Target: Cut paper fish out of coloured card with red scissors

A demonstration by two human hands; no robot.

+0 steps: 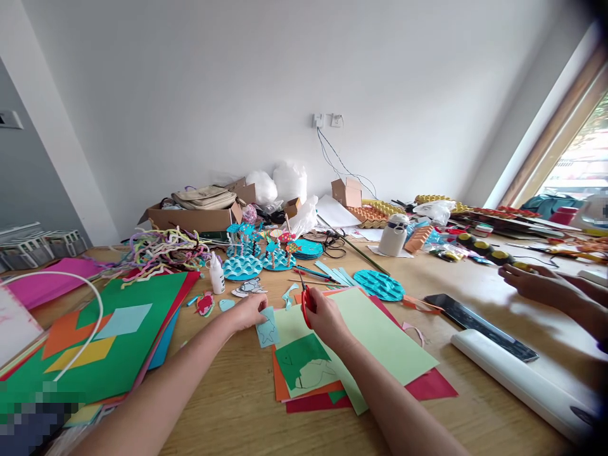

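Note:
My left hand [251, 312] pinches a small light-blue paper piece [268, 328] by its upper left corner; a drawn outline shows on it. My right hand [327, 316] is closed around the red handles of a pair of scissors [306, 307], whose blades point up and away from me. I cannot tell how far the blades are apart. Below both hands lie pale green sheets [380, 342] over orange and red ones. A green paper piece [297, 361] with a drawn outline rests on them. Beyond my left hand sit a white glue bottle [217, 277] and small paper cutouts [206, 304].
Left lies a stack of coloured paper [128, 329]. Blue wavy decorated bases [242, 267] and pipe cleaners [161, 250] stand further back. Right are a phone [484, 326], a white bar-shaped device [513, 383] and another person's hands [536, 285] at a black-and-yellow strip. A box [194, 218] is behind.

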